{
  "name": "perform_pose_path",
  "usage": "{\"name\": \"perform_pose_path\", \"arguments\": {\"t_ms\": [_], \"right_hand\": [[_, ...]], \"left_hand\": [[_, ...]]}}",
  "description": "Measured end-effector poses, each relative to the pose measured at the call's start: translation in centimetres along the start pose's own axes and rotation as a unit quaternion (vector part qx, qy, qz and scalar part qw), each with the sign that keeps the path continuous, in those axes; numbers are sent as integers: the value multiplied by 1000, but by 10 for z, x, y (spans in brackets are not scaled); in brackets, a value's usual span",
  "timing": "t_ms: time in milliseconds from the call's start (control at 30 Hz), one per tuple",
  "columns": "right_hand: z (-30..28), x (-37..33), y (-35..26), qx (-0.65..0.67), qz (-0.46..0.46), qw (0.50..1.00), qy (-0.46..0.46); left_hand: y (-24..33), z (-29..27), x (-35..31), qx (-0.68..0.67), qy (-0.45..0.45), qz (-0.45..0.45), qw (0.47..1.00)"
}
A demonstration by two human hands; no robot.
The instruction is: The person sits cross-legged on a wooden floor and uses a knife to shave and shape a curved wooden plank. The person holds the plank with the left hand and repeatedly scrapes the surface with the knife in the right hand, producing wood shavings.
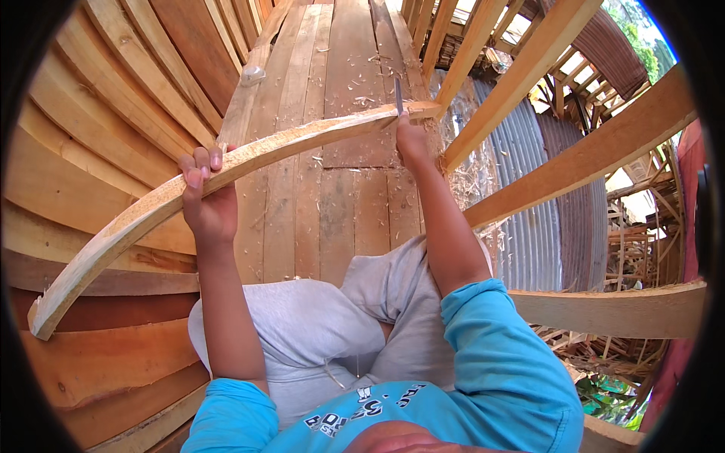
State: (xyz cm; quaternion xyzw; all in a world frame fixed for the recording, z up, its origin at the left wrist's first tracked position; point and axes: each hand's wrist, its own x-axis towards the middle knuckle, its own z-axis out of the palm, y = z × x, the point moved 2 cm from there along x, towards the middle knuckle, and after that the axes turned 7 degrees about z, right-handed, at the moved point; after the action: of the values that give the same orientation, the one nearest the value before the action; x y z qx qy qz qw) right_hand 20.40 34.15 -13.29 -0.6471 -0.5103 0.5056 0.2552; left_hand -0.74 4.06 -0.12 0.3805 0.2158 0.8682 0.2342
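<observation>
A long, curved strip of pale wood [302, 137] arches in front of me, from low on the left up to the right-hand frame. Its upper face looks rough and freshly cut. My left hand [208, 205] is closed around the strip left of its middle, fingers over the top and palm below. Close to the strip's right end, my right hand [412, 142] is clenched on a blade tool [399, 94]. The narrow dark blade points away from me and touches or crosses the strip; the fist hides the handle.
Curved planks [113, 128] form a wall at my left. Wood shavings litter the plank floor [294, 204], where a small clear plastic object [252, 75] lies. Upright ribs [491, 106] and a thick curved beam [581, 166] stand at right, with corrugated metal sheets [521, 196] beyond.
</observation>
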Motion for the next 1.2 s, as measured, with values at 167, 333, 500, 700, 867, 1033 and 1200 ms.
{"name": "perform_pose_path", "arguments": {"t_ms": [167, 333, 500, 700, 867, 1033, 1200], "right_hand": [[25, -40, -14, -55, -83, 992, -80], [5, 15, 12, -1, -50, 997, 56], [41, -43, -13, -54, -137, 986, -72], [-7, -49, -37, -123, -20, 991, -40], [2, -45, -25, -243, -174, 954, 33], [-12, 6, -13, -83, -77, 992, -49], [18, -79, -46, -115, -73, 975, -175]], "left_hand": [[3, -5, -6, 31, 20, 1, 999], [-3, 4, 0, 25, 15, -3, 1000], [0, -1, -2, 26, 15, 3, 1000], [-1, -1, -2, 27, 19, 3, 999], [0, -4, -1, 8, 14, 4, 1000], [-3, 2, -1, 3, 19, -5, 1000], [4, -7, -7, 0, 27, 1, 1000]]}}
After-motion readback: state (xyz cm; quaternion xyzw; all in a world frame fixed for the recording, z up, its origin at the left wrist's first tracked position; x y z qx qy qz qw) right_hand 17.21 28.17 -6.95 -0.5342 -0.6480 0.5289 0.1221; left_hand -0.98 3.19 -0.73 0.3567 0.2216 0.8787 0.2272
